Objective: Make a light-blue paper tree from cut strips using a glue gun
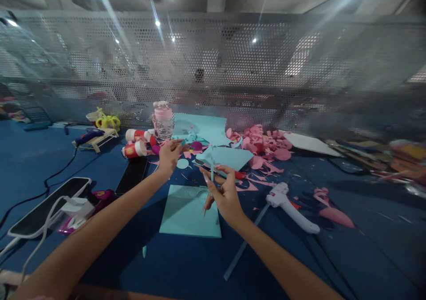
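My left hand reaches forward over the blue table, fingers pinched on a small teal paper piece near the pink bottle. My right hand is closer to me and pinches a thin teal paper strip that stands upright above a teal paper sheet. A second teal sheet and a red-handled tool lie just beyond the right hand.
A white glue gun lies right of the sheet, with pink paper scraps behind it. Red-white cups, a dark phone, a tablet with white cables and a perforated metal screen surround the area.
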Available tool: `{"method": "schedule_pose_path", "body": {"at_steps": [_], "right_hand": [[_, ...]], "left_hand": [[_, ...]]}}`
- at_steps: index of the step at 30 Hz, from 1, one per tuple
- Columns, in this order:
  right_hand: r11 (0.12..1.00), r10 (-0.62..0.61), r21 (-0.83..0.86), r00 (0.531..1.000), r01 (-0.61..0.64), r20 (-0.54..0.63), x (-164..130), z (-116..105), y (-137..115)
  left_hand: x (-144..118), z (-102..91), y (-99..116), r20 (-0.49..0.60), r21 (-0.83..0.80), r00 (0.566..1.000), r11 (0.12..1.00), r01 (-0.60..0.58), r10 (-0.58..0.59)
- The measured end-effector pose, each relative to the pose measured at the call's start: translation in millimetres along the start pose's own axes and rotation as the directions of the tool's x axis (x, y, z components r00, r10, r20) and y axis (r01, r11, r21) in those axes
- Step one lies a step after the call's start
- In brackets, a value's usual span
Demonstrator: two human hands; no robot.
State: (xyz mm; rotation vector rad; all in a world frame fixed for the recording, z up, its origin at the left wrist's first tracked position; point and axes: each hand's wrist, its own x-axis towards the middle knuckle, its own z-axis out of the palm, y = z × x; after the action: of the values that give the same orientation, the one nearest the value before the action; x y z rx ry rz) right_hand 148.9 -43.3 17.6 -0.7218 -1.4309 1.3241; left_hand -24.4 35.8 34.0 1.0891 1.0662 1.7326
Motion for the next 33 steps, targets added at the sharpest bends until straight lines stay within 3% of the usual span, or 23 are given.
{"method": "schedule_pose_path", "body": {"at_steps": [2, 4, 6, 8, 10, 13, 18, 23, 27, 29, 33], "right_hand": [[1.0, -0.01, -0.025, 1.0, 0.009, -0.016, 0.6, -0.5, 0.6], [0.999, -0.02, -0.037, 1.0, 0.02, -0.018, 1.6, -1.3, 2.1], [0.999, -0.035, -0.033, 0.999, 0.034, -0.026, 2.9, -2.5, 4.3], [0.999, -0.04, -0.031, 0.998, 0.038, -0.047, 4.3, -3.9, 6.5], [0.999, -0.032, -0.041, 0.997, 0.029, -0.071, 5.2, -5.0, 8.3], [0.997, -0.022, -0.079, 0.996, 0.016, -0.081, 5.6, -6.4, 9.2], [0.989, -0.035, -0.148, 0.993, 0.017, -0.116, 5.8, -8.2, 8.2], [0.98, -0.069, -0.195, 0.985, 0.038, -0.157, 6.3, -8.6, 8.8], [0.98, -0.068, -0.193, 0.989, 0.042, -0.132, 5.5, -6.4, 10.2], [0.98, -0.065, -0.194, 0.99, 0.04, -0.124, 4.8, -5.0, 10.5], [0.98, -0.048, -0.197, 0.995, 0.029, -0.092, 3.7, -3.0, 10.4]], "left_hand": [[0.3, -2.5, 9.5, 0.032, 0.173, 0.971, 0.956, -0.238, 0.236], [-2.4, -2.9, 23.0, 0.108, 0.362, 0.889, 0.815, -0.452, 0.445], [-7.2, -2.3, 39.1, 0.131, 0.57, 0.825, 0.639, -0.516, 0.549], [-12.8, -1.8, 55.7, 0.166, 0.711, 0.815, 0.505, -0.489, 0.556], [-17.8, -1.7, 70.3, 0.302, 0.764, 0.824, 0.394, -0.51, 0.48], [-22.0, -2.8, 85.8, 0.328, 0.829, 0.858, 0.314, -0.462, 0.395], [-24.4, -9.4, 101.5, 0.451, 0.772, 0.851, 0.361, -0.523, 0.269], [-39.1, -6.2, 107.1, 0.541, 0.814, 0.837, 0.307, -0.493, -0.088], [-48.0, 9.0, 89.8, 0.474, 0.863, 0.881, 0.205, -0.461, -0.014], [-45.7, 14.4, 77.7, 0.504, 0.825, 0.863, 0.297, -0.48, -0.007], [-33.9, 17.0, 57.3, 0.544, 0.69, 0.839, 0.573, -0.443, -0.005]]}}
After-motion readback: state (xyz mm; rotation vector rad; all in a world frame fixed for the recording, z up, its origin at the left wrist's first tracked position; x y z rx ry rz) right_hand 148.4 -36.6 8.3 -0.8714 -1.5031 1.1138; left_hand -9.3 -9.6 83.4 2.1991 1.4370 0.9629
